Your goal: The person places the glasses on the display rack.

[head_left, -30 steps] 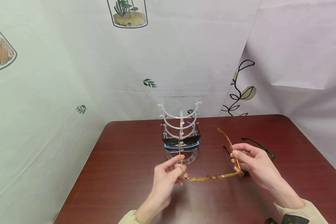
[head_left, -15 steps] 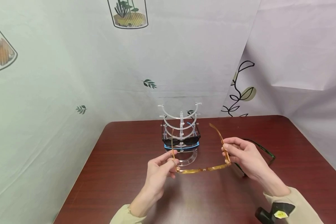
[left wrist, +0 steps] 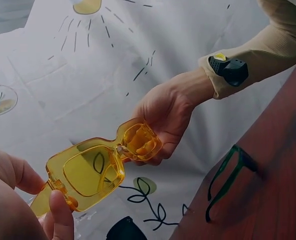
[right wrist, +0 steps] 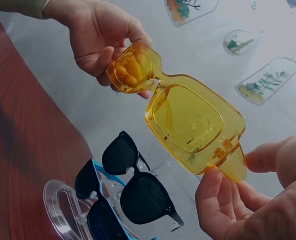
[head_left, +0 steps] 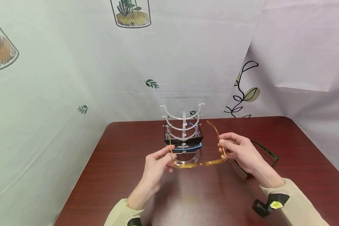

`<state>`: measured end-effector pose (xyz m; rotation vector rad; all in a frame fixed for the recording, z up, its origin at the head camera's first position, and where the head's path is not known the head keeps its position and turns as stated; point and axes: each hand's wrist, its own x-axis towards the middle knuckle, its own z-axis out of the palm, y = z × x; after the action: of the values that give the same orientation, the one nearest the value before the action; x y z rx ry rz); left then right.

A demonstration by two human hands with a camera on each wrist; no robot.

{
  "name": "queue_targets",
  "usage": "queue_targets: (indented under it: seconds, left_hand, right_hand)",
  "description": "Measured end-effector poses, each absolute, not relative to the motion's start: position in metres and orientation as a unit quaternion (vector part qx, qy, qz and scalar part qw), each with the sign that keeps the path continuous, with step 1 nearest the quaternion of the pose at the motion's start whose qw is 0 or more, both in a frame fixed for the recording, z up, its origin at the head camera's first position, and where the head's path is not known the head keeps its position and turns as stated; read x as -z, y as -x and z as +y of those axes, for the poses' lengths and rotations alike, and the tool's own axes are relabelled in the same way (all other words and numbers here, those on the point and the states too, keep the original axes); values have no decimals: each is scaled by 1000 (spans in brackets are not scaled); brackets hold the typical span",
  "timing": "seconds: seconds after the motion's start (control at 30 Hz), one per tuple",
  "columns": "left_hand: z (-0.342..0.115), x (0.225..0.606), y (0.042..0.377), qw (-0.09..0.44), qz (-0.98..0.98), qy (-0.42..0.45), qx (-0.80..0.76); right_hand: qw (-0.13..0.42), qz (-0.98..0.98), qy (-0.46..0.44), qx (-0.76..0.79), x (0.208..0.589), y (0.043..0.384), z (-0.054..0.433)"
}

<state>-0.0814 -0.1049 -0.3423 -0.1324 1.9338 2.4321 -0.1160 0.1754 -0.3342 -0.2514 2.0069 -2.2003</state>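
Left hand (head_left: 156, 164) and right hand (head_left: 243, 153) pinch one translucent yellow plastic glasses frame (head_left: 187, 165) — beyond, one clear plastic rack (head_left: 184, 124) bears two dark-lensed sunglasses (right wrist: 145, 197).

An indoor booth walled with cloth; whether it stands in a home, shop or lab cannot be told. Creased pale sheeting (head_left: 115, 72), printed with leaves (head_left: 252, 94) and a jar (head_left: 133, 19) at eleven o'clock, rises around a reddish wood-grained tabletop (head_left: 121, 169) from nine to three.
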Motion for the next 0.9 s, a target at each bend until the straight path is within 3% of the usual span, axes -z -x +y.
queue_targets:
  seconds: [0.9]
  left_hand:
    - [-111,339,99,-4,618,54,-784]
  right_hand:
    - [94,683,59,722,328,135,167]
